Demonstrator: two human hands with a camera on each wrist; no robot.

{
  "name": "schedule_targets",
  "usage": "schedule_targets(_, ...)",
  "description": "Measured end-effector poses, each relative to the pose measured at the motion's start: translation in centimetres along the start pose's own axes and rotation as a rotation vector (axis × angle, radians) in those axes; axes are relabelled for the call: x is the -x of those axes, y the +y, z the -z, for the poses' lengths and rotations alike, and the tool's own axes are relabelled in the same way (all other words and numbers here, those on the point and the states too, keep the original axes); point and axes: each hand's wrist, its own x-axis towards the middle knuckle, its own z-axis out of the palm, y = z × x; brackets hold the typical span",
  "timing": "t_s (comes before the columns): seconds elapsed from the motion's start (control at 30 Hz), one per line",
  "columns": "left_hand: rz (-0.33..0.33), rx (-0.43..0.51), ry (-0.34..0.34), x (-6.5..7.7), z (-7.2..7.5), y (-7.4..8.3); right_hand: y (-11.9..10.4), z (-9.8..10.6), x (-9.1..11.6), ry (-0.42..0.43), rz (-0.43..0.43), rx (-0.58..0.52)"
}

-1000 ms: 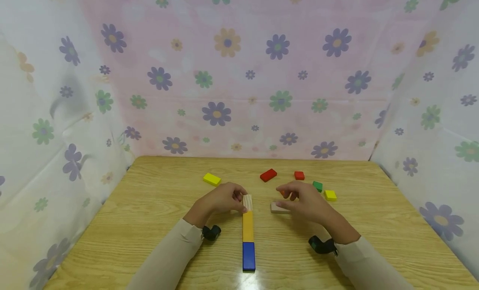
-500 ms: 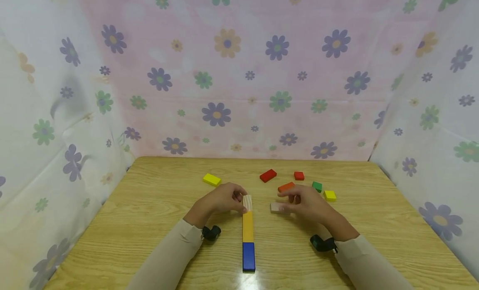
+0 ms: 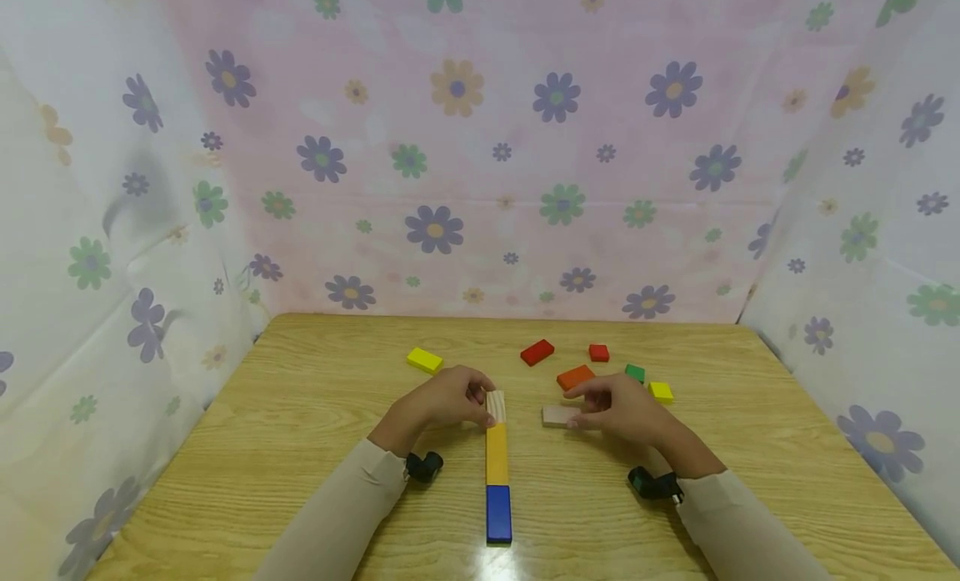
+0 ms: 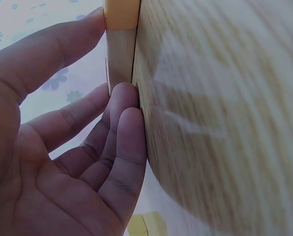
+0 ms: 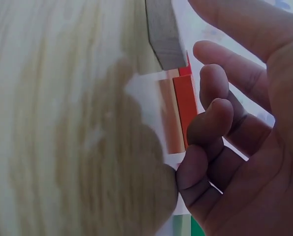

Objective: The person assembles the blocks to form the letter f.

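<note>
My left hand (image 3: 450,398) pinches a plain wooden block (image 3: 495,404) with striped grain, thumb at its near end and index finger at its far end. This block heads a straight row, with a yellow-orange block (image 3: 497,454) behind it and a blue block (image 3: 498,514) nearest me. In the left wrist view the plain block (image 4: 120,54) lies flush against the yellow-orange one. To the right, my right hand (image 3: 618,406) hovers over the right end of a pale wooden block (image 3: 557,416), thumb and fingers spread apart. The right wrist view shows this pale block (image 5: 167,37) beside the thumb, ungripped.
An orange block (image 3: 575,378) lies just beyond the right hand's fingers. Farther back are a red block (image 3: 537,353) and a small red one (image 3: 598,353). Small green (image 3: 635,373) and yellow (image 3: 661,393) blocks lie right; a longer yellow block (image 3: 425,360) lies left.
My right hand has shifted slightly right and towards me, uncovering the orange block and more of the pale block. The left hand and the row keep their places.
</note>
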Motion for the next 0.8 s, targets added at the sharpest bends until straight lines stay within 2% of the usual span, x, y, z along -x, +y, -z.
schedule_targets(0.4, 0.008, -0.003, -0.001, -0.05, -0.02, -0.40, 0.44, -0.15, -0.02, -0.017, -0.002, -0.018)
schedule_targets(0.6, 0.022, -0.020, 0.016, 0.16, 0.20, -0.76, 0.45, -0.37, -0.42, -0.025, 0.004, 0.018)
schedule_targets(0.8, 0.004, -0.011, -0.005, -0.18, 0.01, -0.37, 0.64, 0.00, -0.17, 0.002, -0.015, 0.056)
